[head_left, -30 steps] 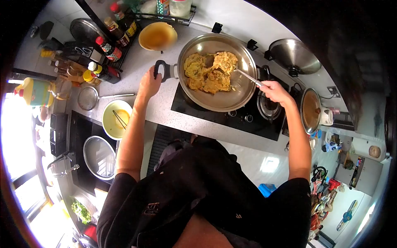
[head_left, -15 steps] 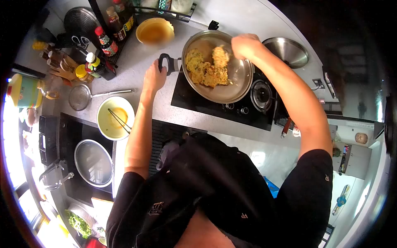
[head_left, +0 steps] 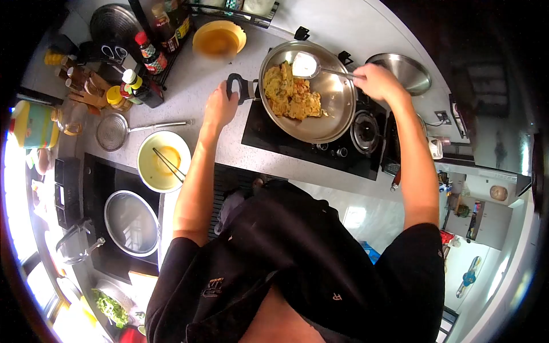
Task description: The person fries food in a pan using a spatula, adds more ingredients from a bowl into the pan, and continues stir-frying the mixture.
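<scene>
My left hand (head_left: 222,106) is closed on the black loop handle of a steel wok (head_left: 334,114), which sits on the black gas stove (head_left: 269,134). Cooked egg (head_left: 300,100), yellow and browned in pieces, lies in the left half of the wok. On the right, my right hand (head_left: 377,82) grips the end of a metal spatula (head_left: 306,65). Its bright blade is over the upper part of the wok, just above the egg; whether it touches the egg I cannot tell.
A pale bowl (head_left: 146,166) with chopsticks and yellow liquid residue stands on the counter, near a strainer (head_left: 112,132). Behind are a yellow bowl (head_left: 240,43) of brownish liquid and sauce bottles (head_left: 151,56). A steel lid (head_left: 409,74) leans at right. A metal basin (head_left: 131,223) sits in the sink.
My right hand has moved right and down, away from the wok's middle. The egg piece that was raised on the spatula now lies with the rest, and the blade shows bare.
</scene>
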The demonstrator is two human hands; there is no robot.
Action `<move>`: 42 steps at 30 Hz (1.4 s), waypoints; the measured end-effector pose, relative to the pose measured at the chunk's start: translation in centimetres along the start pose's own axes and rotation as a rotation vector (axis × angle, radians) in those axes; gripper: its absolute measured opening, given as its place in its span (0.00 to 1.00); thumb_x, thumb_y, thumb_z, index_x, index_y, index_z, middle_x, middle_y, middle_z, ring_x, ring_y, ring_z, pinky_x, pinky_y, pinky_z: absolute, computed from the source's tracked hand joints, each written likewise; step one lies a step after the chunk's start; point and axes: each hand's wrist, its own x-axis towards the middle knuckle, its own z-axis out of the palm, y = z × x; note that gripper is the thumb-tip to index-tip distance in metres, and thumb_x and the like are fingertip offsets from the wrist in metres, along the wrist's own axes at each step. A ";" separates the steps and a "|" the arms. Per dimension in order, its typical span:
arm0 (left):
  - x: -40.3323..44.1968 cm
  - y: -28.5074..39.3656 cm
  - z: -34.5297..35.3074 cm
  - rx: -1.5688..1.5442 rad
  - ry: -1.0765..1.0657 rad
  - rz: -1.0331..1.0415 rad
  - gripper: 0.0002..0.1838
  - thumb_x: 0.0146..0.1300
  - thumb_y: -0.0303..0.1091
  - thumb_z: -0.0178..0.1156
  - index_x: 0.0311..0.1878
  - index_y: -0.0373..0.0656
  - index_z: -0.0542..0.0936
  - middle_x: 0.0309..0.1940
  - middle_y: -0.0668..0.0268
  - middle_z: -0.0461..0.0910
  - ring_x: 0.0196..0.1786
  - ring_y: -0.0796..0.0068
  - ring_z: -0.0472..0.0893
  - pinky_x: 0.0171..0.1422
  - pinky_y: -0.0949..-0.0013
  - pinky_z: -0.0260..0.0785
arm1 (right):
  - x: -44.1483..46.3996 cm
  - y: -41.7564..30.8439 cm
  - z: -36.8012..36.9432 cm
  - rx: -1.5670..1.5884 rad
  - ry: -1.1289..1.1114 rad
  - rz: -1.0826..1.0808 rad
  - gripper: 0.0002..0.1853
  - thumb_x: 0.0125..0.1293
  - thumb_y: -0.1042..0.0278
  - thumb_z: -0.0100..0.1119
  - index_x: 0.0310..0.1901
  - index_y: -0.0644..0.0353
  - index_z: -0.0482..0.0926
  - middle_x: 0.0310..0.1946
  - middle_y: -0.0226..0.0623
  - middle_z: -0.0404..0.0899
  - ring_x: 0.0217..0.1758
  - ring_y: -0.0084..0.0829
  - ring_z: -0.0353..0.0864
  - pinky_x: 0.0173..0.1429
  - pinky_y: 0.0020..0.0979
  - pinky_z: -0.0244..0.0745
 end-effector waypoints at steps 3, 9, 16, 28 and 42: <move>0.0 -0.5 0.4 0.015 0.034 0.021 0.27 0.65 0.41 0.59 0.64 0.35 0.73 0.46 0.40 0.83 0.52 0.39 0.82 0.59 0.46 0.74 | -2.2 2.0 4.6 0.115 0.141 -0.018 0.14 0.69 0.58 0.61 0.52 0.50 0.85 0.45 0.46 0.87 0.51 0.51 0.85 0.56 0.47 0.78; 0.1 -0.7 0.6 0.056 0.023 0.004 0.29 0.66 0.41 0.59 0.67 0.36 0.72 0.47 0.41 0.83 0.52 0.40 0.82 0.57 0.47 0.74 | -3.6 1.0 8.2 0.071 0.206 0.001 0.14 0.69 0.61 0.61 0.53 0.49 0.85 0.43 0.47 0.87 0.49 0.49 0.87 0.55 0.47 0.80; 0.1 -0.1 0.1 0.094 -0.030 -0.055 0.27 0.66 0.41 0.59 0.65 0.36 0.74 0.44 0.42 0.84 0.49 0.41 0.84 0.55 0.48 0.75 | -3.2 2.2 9.0 -0.025 0.286 -0.032 0.14 0.70 0.63 0.60 0.53 0.55 0.86 0.38 0.47 0.88 0.45 0.48 0.88 0.52 0.46 0.80; 0.0 -0.4 0.5 0.126 0.016 -0.015 0.25 0.66 0.40 0.59 0.62 0.35 0.76 0.41 0.39 0.84 0.47 0.38 0.83 0.53 0.45 0.75 | -5.0 3.0 8.3 0.220 0.224 -0.058 0.18 0.70 0.60 0.61 0.59 0.49 0.82 0.45 0.47 0.87 0.49 0.48 0.86 0.55 0.46 0.80; -0.1 0.0 0.3 0.134 0.013 -0.029 0.25 0.66 0.40 0.59 0.63 0.37 0.76 0.42 0.41 0.84 0.48 0.40 0.84 0.54 0.47 0.75 | -2.3 0.4 8.6 -0.027 0.351 -0.023 0.13 0.74 0.66 0.53 0.52 0.57 0.84 0.38 0.47 0.88 0.45 0.45 0.88 0.53 0.46 0.80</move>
